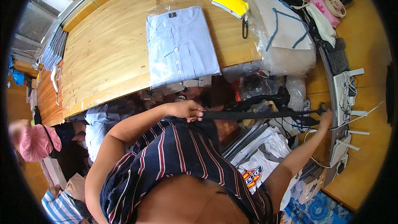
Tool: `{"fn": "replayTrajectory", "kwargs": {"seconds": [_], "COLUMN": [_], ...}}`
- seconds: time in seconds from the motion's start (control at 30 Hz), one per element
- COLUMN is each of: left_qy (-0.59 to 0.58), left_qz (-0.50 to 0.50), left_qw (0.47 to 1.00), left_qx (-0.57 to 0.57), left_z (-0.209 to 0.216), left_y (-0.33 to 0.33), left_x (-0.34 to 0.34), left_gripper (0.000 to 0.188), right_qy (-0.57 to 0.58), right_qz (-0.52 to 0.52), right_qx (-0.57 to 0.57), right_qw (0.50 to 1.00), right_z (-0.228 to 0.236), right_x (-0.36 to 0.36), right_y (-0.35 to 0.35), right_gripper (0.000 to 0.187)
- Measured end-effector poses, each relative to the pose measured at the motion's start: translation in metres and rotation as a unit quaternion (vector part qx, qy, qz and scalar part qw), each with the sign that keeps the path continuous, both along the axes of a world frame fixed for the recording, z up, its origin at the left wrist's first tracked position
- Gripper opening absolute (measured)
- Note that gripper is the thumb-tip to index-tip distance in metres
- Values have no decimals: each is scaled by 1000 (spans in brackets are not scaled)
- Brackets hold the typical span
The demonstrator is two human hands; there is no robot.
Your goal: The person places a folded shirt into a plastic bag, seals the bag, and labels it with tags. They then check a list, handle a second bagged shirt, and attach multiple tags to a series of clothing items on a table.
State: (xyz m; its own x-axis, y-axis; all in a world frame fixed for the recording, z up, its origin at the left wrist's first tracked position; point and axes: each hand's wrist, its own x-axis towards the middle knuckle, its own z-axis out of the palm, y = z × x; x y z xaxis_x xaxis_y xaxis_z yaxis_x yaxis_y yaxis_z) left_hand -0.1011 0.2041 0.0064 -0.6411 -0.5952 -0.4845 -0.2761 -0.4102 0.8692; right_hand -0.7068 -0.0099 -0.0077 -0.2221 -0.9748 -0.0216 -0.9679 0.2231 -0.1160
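A long flat black fabric strap (253, 115) is stretched nearly level in front of my body. My left hand (186, 110) is closed around one end, close to my chest. Far out to the right, my right hand (326, 118) grips the other end, where the strap looks bunched and dark. Just beyond my left hand, a folded light-blue buttoned shirt (182, 45) in clear plastic lies at the edge of the wooden table (107, 49).
Plastic sleeves (286, 60) and a yellow packet (230, 4) lie on the table's right. Folded white clothes (265, 145) are stacked below the strap. A cable-strewn shelf (342, 99) stands by my right hand. Two people, one in a pink top (37, 141), are at left.
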Motion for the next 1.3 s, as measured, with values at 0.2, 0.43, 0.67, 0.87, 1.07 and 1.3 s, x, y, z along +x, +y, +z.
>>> {"fn": "replayTrajectory", "kwargs": {"seconds": [0.2, 0.43, 0.67, 0.87, 1.07, 1.3], "left_qy": [19, 58, -94, -338, -495, -484], "left_qz": [32, 29, 14, -90, -173, -129], "left_qw": [840, 949, 947, 910, 814, 859], "left_qx": [-542, -310, -308, -224, -250, -109], "left_z": [121, 151, -11, -133, -273, -317], "left_y": [-91, -114, -67, -16, 106, 82], "left_x": [-84, -69, -69, -43, 45, 16], "left_gripper": [21, 24, 27, 49, 47, 51], "right_qy": [-510, -567, -542, 174, -407, -441], "right_qz": [452, 204, 101, 68, 253, 64], "right_qx": [170, -141, -214, -207, -26, 270], "right_qw": [712, 786, 806, 960, 877, 854], "right_z": [138, 212, 233, 124, -47, -461], "right_x": [305, 234, 127, 124, 292, 361], "right_y": [76, 68, 21, 27, 124, 217], "right_gripper": [72, 30, 25, 50, 40, 31]}}
